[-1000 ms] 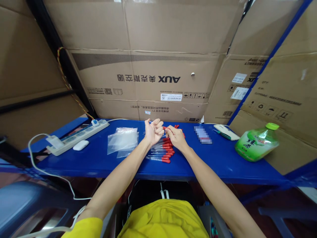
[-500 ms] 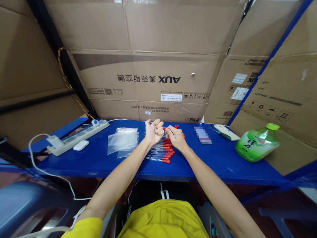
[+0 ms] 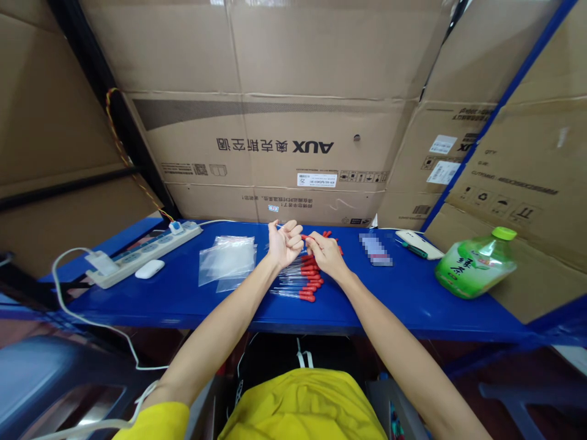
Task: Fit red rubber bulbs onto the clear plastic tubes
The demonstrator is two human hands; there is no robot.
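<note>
Just above the table, my hands meet on one dropper (image 3: 307, 237), a thin clear tube with a red rubber bulb. My left hand (image 3: 285, 244) is turned palm up, its fingers curled around the tube part, which is mostly hidden. From the other side, my right hand (image 3: 327, 254) pinches the red bulb end between thumb and fingers. Beneath both hands lies a pile of droppers (image 3: 306, 282), tubes pointing left and red bulbs to the right. Left of the pile, clear plastic bags (image 3: 232, 256) rest in a loose stack on the blue table (image 3: 348, 305).
A power strip (image 3: 151, 249) with a plugged-in charger stands at the left, beside a white case (image 3: 149, 269). Toward the right lie a blurred-out phone (image 3: 376, 249), a white slab-like object (image 3: 424, 244) and a tilted green bottle (image 3: 477, 269). Cardboard (image 3: 275, 73) walls the back.
Hardly anything differs. Both hands keep the same grip on the dropper, and the view has shifted very slightly.
</note>
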